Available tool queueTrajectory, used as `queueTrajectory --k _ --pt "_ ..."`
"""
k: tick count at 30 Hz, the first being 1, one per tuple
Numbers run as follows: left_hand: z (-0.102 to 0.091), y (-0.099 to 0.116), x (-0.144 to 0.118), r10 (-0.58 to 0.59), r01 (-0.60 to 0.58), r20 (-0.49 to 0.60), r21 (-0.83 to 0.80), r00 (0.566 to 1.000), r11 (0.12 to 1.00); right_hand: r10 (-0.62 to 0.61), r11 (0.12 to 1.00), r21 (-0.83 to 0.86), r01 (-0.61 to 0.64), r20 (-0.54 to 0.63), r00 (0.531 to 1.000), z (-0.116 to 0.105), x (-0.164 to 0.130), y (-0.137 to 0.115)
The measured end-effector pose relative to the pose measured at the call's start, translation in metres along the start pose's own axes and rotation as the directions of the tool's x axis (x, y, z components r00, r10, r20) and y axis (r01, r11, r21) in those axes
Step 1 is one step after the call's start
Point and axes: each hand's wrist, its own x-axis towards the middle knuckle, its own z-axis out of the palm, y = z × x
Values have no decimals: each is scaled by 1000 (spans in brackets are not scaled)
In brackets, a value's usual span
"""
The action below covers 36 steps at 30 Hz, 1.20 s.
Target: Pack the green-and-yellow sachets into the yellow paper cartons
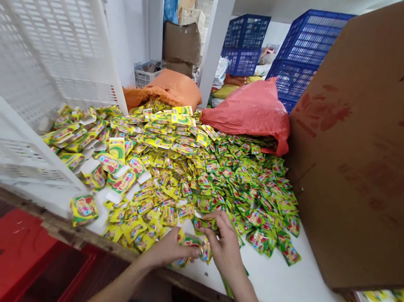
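Note:
My left hand (169,250) is closed around a small printed carton (189,241) by the table's front edge. Its upper end looks open, with a white flap or inner side showing. Just above the carton, my right hand (224,242) pinches a green sachet (205,223) between thumb and fingers. Loose yellow sachets (143,219) spread to the left of my hands. Beyond my right hand lies a heap of green sachets (253,194). Flat yellow cartons (118,180), some with white open ends, are piled farther left and back.
A white plastic crate (38,34) lies tipped at the left, with cartons at its mouth. One carton (83,210) sits near the front edge. A large cardboard box (374,150) stands on the right. Orange (176,86) and red sacks (251,107) lie behind the heaps.

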Motion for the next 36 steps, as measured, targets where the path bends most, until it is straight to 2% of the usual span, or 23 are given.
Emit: queueTrajectory --k 4,8,13,15,17,19,22,24,28,32,36 --pt "-3 -6 0 -21 21 36 10 999 1000 -50 995 -81 61 127 991 -5 1 1" --pt "0 -6 0 -32 36 66 -64 997 997 2 983 -179 50 280 960 -13 2 -2" --pt "7 -7 4 -3 3 61 -5 998 1000 108 870 -489 59 307 945 -11 6 -9" --pt "8 -9 6 7 -7 79 0 997 1000 93 852 -511 115 363 927 -8 8 -12" --pt "8 -10 8 21 -21 98 -4 995 1000 73 874 -466 140 410 909 -6 8 -14" --pt "9 -10 8 48 -45 99 -38 994 998 71 913 -397 90 372 926 -6 7 -13" --pt "10 -7 7 84 -75 113 -82 990 994 77 949 -315 1 234 969 -8 2 -8" --pt "12 -5 7 95 -89 101 -62 990 994 45 935 -354 18 169 985 -7 -2 -4" --pt "15 -5 9 166 -165 -14 34 986 986 -23 842 -535 70 95 995 -2 -7 0" --pt "15 -7 12 195 -192 -51 54 980 980 -31 801 -592 88 106 994 0 -6 -5" --pt "15 -10 12 145 -142 -31 72 989 987 -41 835 -527 161 232 972 1 -8 -12"
